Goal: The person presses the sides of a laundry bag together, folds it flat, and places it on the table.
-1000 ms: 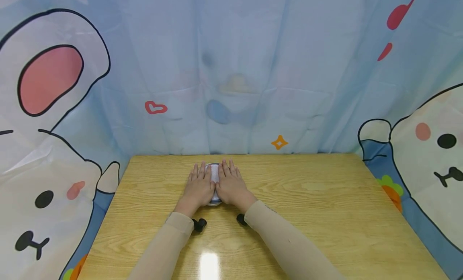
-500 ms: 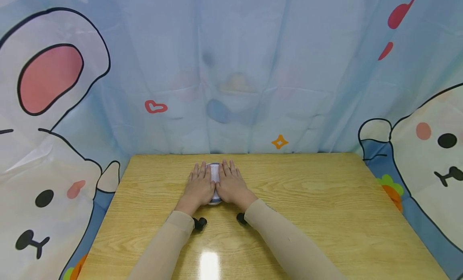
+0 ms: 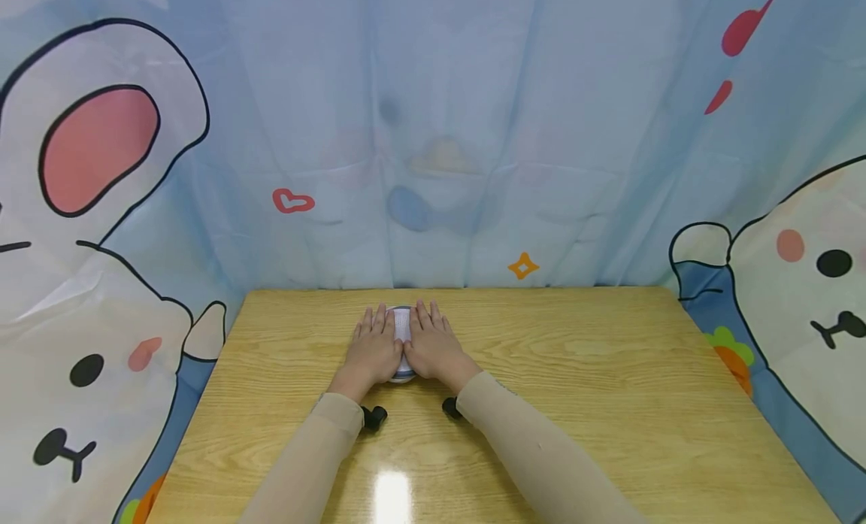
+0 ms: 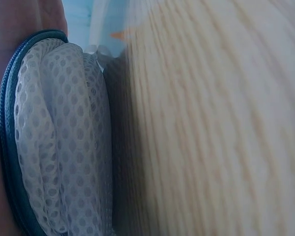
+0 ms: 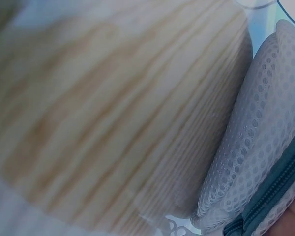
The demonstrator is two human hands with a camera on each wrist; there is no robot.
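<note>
A white mesh laundry bag with blue-green edging lies squashed on the table near its back edge. My left hand rests flat on its left side, fingers straight and pointing away. On the other side my right hand lies the same way, and the two thumbs meet or nearly meet over the mesh. In the left wrist view the bag's mesh bulges in soft folds below a teal rim. A teal zipper with its slider shows in the right wrist view. The hands cover most of the bag.
The wooden table stretches right and toward me. Behind it hangs a light blue curtain with cartoon animals, meeting the table's back edge. Black wrist-camera mounts sit under the sleeves, close to the tabletop.
</note>
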